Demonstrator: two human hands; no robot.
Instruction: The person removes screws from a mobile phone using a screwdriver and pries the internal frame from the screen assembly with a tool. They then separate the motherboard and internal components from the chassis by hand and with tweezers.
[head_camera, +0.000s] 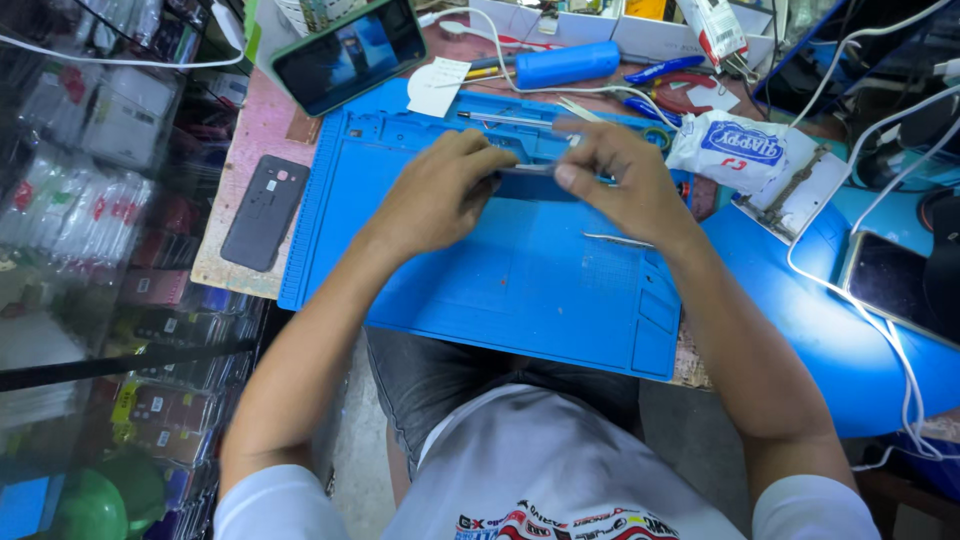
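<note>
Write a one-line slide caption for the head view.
Both hands, left hand and right hand, hold a phone above a blue mat.

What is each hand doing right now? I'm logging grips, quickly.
Left hand: closed on the phone.
Right hand: closed on the same phone.

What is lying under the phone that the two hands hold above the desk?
Under the phone, held by the left hand and right hand, lies the blue work mat, with a thin metal tool nearby. The hands cover the mat directly beneath.
</note>
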